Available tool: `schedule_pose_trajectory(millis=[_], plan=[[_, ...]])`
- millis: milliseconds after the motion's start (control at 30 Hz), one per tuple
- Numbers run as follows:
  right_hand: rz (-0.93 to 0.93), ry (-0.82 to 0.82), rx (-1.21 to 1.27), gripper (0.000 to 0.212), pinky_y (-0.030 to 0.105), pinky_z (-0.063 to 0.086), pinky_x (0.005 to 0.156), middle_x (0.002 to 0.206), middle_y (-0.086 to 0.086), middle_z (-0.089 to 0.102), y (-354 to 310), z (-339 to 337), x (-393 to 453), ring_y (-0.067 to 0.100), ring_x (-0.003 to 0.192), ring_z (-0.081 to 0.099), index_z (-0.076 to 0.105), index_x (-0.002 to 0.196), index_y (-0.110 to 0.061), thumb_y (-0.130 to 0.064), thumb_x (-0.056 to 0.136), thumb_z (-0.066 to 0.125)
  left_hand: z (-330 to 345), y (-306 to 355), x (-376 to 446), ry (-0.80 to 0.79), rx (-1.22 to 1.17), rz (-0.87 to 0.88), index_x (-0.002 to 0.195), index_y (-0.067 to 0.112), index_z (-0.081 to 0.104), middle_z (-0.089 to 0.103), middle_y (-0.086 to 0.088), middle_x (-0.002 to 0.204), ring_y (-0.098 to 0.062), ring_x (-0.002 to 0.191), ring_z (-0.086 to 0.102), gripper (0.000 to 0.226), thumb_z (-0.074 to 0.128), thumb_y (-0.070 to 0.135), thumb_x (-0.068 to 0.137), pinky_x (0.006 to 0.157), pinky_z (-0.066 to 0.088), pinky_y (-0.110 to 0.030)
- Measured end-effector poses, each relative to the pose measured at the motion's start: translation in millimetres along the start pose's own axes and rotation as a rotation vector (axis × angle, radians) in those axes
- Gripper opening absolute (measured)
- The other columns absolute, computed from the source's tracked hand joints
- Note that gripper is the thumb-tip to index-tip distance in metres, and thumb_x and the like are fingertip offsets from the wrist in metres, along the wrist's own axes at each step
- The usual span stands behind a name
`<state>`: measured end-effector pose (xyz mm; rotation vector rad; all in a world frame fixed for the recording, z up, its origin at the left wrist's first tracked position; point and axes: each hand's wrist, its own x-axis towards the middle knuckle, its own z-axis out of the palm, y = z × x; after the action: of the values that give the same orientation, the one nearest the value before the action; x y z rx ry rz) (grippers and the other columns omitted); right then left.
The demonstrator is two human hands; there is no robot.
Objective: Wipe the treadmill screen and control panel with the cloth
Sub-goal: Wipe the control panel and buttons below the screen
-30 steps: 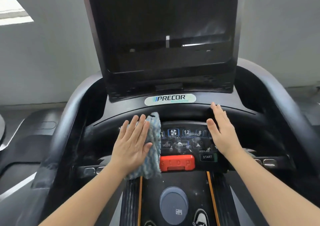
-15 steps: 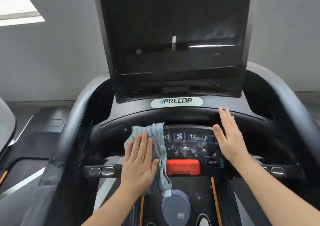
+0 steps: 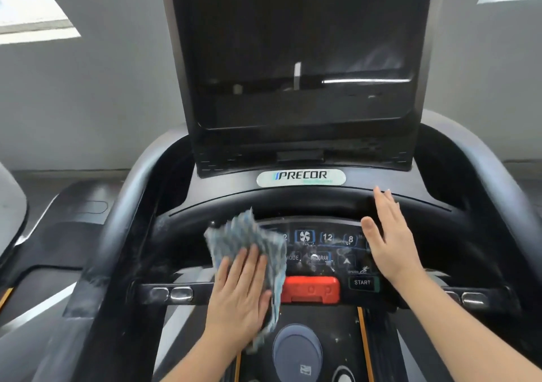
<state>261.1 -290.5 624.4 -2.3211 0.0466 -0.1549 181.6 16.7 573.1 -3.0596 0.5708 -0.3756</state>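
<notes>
- Your left hand [image 3: 239, 292] lies flat with its fingers straight, pressing the blue-grey cloth [image 3: 249, 243] against the left part of the control panel [image 3: 322, 249]; nothing is pinched or curled round
- The cloth spreads beyond your fingertips toward the far side, and its right edge hangs down just beside the red stop button [image 3: 310, 288]
- Your right hand [image 3: 390, 241] is released too, fingers straight and together, resting on the right end of the panel, with its fingertips reaching the far curved rim
- The START key [image 3: 362, 282] sits just near of that hand's heel
- The dark screen [image 3: 302, 59] stands far of the panel, above the PRECOR badge [image 3: 301, 177], with neither hand on it
</notes>
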Motion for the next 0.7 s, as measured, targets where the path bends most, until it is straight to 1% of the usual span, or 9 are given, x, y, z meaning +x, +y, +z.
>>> schedule_pose_trajectory(millis=[67,133,200,300,433,500,567,600,700], plan=[[-0.005,0.003,0.001,0.077,0.029,0.005,0.120,0.156,-0.023,0.005,-1,0,0,-0.012,0.145,-0.009,0.014,0.157,-0.030,-0.071,0.092,0.025,1,2,-12,-0.040,-0.038,-0.019,0.122,0.013,0.054,0.054,-0.009,0.119,-0.035,0.103,0.063,0.049,0.019,0.042,0.104,0.091,0.040,-0.050],[0.000,0.007,0.011,0.078,0.029,0.005,0.121,0.156,-0.022,0.006,-1,-1,0,-0.010,0.146,-0.008,0.014,0.157,-0.031,-0.072,0.091,0.025,-8,-4,19,-0.070,-0.034,-0.050,0.104,0.016,0.061,0.061,-0.005,0.100,-0.032,0.084,0.065,0.050,0.019,0.043,0.104,0.076,0.042,-0.045],[0.012,0.003,0.012,0.080,0.032,0.007,0.121,0.159,-0.018,0.007,1,0,1,0.003,0.151,-0.002,0.013,0.157,-0.032,-0.074,0.091,0.024,-19,-13,61,0.001,0.010,-0.081,0.121,0.012,0.060,0.064,-0.012,0.118,-0.035,0.107,0.060,0.049,0.024,0.040,0.103,0.090,0.042,-0.050],[0.006,-0.007,-0.001,0.080,0.033,0.007,0.121,0.163,-0.017,0.008,2,0,1,0.004,0.152,-0.002,0.013,0.158,-0.032,-0.075,0.091,0.023,-24,-14,79,0.079,0.005,-0.115,0.154,0.007,0.026,0.032,-0.016,0.158,-0.035,0.147,0.027,0.061,0.026,0.041,0.104,0.118,0.023,-0.055],[-0.074,0.008,-0.032,0.078,0.026,0.000,0.121,0.154,-0.029,0.001,0,0,0,-0.018,0.142,-0.013,0.013,0.157,-0.026,-0.071,0.093,0.022,-5,-3,16,0.020,-0.026,-0.096,0.158,0.009,0.009,0.004,-0.011,0.166,-0.031,0.153,0.008,0.063,0.014,0.045,0.106,0.122,0.010,-0.053],[-0.160,0.000,-0.155,0.080,0.029,-0.003,0.124,0.162,-0.014,0.009,2,-2,2,-0.001,0.151,-0.007,0.013,0.157,-0.018,-0.071,0.097,0.018,-1,-4,10,-0.018,0.010,-0.073,0.155,0.008,0.022,0.022,-0.016,0.162,-0.033,0.151,0.012,0.062,0.015,0.045,0.106,0.122,0.008,-0.052],[-0.286,-0.017,-0.362,0.080,0.041,0.002,0.125,0.165,0.003,0.017,6,-5,5,0.019,0.155,0.002,0.013,0.157,-0.015,-0.070,0.099,0.017,-12,-8,37,-0.046,0.033,-0.042,0.141,0.004,0.049,0.051,-0.021,0.144,-0.038,0.143,0.027,0.061,0.019,0.044,0.105,0.122,0.009,-0.051],[-0.341,-0.031,-0.453,0.080,0.046,0.006,0.124,0.164,0.008,0.019,4,-5,7,0.025,0.155,0.006,0.015,0.156,-0.014,-0.070,0.100,0.017,-21,-10,55,-0.031,0.041,-0.036,0.137,0.004,0.053,0.056,-0.020,0.139,-0.038,0.139,0.033,0.059,0.023,0.044,0.104,0.122,0.009,-0.051],[-0.422,-0.050,-0.615,0.081,0.053,0.012,0.123,0.163,0.014,0.024,-6,-4,11,0.032,0.153,0.012,0.019,0.155,-0.011,-0.070,0.099,0.017,-28,-15,80,0.019,0.025,-0.061,0.152,0.009,0.029,0.033,-0.013,0.158,-0.035,0.149,0.023,0.061,0.027,0.046,0.103,0.123,0.008,-0.052]])
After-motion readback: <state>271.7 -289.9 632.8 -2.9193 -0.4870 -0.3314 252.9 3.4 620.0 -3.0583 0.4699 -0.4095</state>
